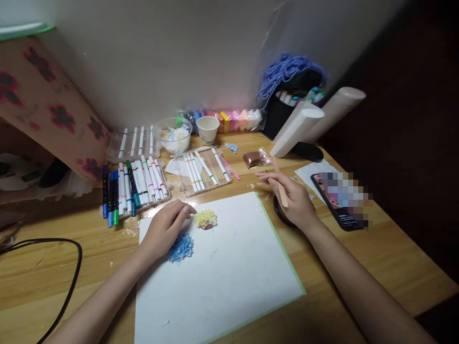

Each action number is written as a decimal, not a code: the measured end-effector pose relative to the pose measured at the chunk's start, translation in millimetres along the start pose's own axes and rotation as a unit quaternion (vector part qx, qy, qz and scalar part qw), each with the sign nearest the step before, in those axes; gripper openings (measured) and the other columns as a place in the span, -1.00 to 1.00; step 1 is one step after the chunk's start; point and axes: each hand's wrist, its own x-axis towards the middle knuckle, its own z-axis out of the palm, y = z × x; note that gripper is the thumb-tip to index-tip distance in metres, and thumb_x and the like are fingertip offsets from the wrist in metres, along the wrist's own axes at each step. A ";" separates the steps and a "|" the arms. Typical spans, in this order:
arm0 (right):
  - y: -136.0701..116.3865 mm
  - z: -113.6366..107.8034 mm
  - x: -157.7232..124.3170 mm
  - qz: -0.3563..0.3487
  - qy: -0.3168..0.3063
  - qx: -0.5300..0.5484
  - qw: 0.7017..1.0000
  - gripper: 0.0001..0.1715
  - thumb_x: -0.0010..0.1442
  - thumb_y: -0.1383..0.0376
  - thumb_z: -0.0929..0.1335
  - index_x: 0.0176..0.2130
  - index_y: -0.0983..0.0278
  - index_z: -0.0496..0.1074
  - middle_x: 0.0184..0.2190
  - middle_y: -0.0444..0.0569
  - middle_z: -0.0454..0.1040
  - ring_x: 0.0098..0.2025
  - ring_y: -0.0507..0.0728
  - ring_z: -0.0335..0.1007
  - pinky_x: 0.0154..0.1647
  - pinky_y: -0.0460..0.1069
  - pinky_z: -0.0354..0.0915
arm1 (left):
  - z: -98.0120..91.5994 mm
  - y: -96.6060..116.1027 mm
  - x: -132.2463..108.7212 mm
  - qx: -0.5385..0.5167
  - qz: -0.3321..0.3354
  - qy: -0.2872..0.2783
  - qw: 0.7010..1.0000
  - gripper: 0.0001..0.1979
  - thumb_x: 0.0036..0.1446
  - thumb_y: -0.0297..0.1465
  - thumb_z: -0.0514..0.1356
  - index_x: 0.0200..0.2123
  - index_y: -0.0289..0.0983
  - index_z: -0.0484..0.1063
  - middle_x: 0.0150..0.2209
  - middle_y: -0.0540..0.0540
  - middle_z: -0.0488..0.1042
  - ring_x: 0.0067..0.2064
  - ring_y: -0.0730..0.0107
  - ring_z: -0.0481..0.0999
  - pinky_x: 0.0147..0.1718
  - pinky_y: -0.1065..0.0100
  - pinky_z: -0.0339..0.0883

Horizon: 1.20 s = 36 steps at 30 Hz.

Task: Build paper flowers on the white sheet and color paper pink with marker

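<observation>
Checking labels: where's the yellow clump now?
Head view, slightly left of centre: the yellow clump is on the white sheet, near its far edge, right beside the left hand, beyond the blue clump.

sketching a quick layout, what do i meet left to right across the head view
Black cable → left hand → yellow crumbs → pink stick → right hand → phone.

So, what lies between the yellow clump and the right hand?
The head view shows white paper, its green edge, then wooden table with small scraps between the yellow clump and the right hand.
</observation>
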 end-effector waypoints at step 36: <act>16.7 7.4 -5.7 0.134 0.031 0.227 0.964 -0.66 -0.11 0.15 0.49 -0.49 0.27 0.32 -0.30 0.05 0.57 -0.23 0.16 0.51 -0.20 0.07 0.39 | -0.8 1.9 -5.8 0.042 0.048 0.064 0.996 -0.66 0.28 -0.23 -0.08 -0.24 -0.26 0.43 -0.26 -0.09 0.48 -0.19 0.27 0.43 -0.16 0.31 0.26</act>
